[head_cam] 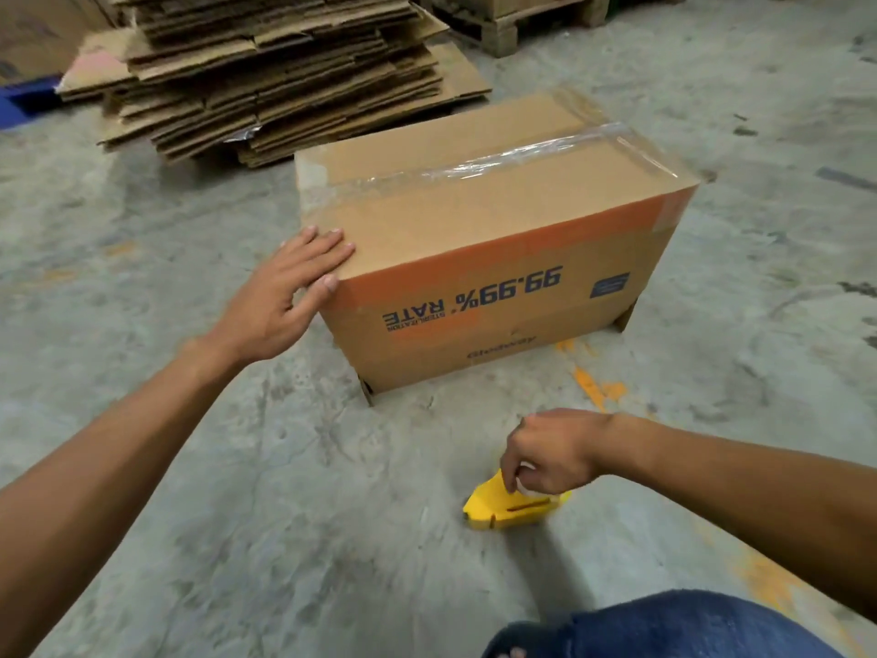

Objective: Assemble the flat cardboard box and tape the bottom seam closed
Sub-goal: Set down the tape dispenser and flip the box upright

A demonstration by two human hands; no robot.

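Note:
An assembled cardboard box (pixel 484 258) stands upside down on the concrete floor, its print reading inverted. Clear tape (pixel 503 159) runs along the seam on its upward face and over both ends. My left hand (pixel 289 287) rests flat on the box's near left corner, fingers spread. My right hand (pixel 555 453) is low near the floor, fingers closed around a yellow tape dispenser (pixel 503 508) that touches or nearly touches the ground in front of the box.
A tall stack of flattened cardboard boxes (pixel 275 73) lies behind the box at the upper left. A wooden pallet (pixel 527 21) sits at the top right. A blue object (pixel 23 99) is at the far left edge. My knee in jeans (pixel 674 629) shows bottom right.

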